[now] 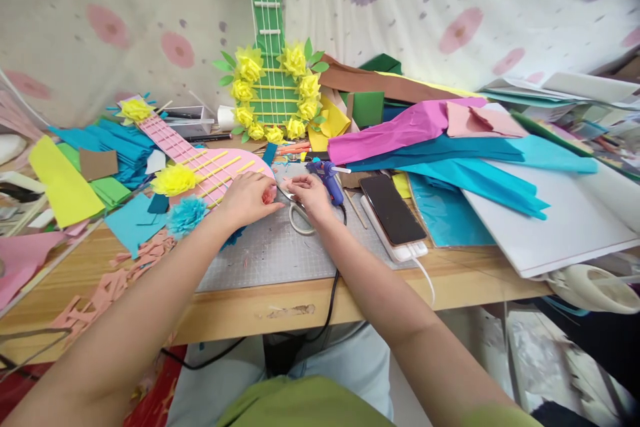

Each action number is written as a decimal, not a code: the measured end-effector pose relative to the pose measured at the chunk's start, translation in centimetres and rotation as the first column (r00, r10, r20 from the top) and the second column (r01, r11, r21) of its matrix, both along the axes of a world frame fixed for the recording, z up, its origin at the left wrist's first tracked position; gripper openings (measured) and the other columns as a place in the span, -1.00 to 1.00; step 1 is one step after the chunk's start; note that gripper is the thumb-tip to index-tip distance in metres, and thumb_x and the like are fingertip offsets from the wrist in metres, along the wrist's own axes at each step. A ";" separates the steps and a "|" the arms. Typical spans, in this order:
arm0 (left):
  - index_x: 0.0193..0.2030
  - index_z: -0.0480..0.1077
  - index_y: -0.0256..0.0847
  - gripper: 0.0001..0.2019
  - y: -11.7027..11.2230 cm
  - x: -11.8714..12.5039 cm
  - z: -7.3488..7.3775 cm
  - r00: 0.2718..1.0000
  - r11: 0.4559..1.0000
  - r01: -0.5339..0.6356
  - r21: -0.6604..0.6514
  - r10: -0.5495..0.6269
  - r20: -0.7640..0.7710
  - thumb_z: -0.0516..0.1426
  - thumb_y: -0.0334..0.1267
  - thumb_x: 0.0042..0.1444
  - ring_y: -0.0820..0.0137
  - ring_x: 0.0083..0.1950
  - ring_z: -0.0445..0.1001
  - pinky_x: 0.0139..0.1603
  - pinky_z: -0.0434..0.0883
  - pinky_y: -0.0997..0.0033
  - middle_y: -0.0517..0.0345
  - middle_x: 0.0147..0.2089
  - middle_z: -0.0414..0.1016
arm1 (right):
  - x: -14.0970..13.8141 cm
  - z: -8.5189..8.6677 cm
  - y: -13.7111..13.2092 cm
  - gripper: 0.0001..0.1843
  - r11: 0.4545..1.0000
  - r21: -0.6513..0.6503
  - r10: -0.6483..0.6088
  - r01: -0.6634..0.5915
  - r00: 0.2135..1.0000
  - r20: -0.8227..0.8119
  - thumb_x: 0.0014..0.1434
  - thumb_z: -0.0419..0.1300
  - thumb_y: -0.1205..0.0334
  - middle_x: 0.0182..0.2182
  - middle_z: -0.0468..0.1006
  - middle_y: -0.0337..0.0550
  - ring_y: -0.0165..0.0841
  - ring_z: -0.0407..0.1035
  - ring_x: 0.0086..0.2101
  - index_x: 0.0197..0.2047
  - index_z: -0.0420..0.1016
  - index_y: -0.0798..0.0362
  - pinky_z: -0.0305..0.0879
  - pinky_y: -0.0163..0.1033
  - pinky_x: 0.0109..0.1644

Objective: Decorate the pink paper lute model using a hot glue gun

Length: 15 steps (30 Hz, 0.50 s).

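Observation:
My left hand [247, 199] is closed around a small red-pink paper flower [269, 195], pressing it against the lower edge of the pink paper guitar [210, 163]. My right hand [310, 193] hovers just right of it, fingers pinched together near the flower over a grey cutting mat [270, 253]. What the right fingers hold is too small to make out. Scissors [299, 217] lie under my right hand. A blue glue gun [327, 177] rests just beyond it. A yellow flower [174, 180] and a blue flower [185, 213] sit on the pink guitar.
A green paper guitar [270, 80] ringed with yellow flowers leans against the back wall. A phone [393, 210] on a white power bank lies to the right. Piles of coloured paper [450, 147] and white boards [550, 227] crowd the right; blue and yellow sheets [65, 180] the left. Pink scraps [110, 280] litter the wooden table edge.

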<state>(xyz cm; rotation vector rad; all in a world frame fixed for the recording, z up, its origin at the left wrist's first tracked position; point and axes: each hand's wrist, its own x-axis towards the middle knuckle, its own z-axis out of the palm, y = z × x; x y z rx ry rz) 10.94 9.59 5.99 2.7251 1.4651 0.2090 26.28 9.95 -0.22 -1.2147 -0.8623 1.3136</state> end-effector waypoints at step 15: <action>-0.36 0.47 -0.18 -0.84 -2.2 -1.8 -1.7 0.971 0.962 -0.033 0.271 -0.034 0.237 0.07 -0.25 0.11 0.32 -0.23 0.48 -0.14 0.36 0.29 0.11 -0.27 0.57 | -2.1 0.8 -1.1 -0.90 0.985 0.175 -0.070 -0.008 0.897 0.436 0.01 0.19 0.25 -0.41 0.55 -0.27 -0.37 0.47 -0.34 -0.35 0.36 0.00 0.34 -0.23 -0.18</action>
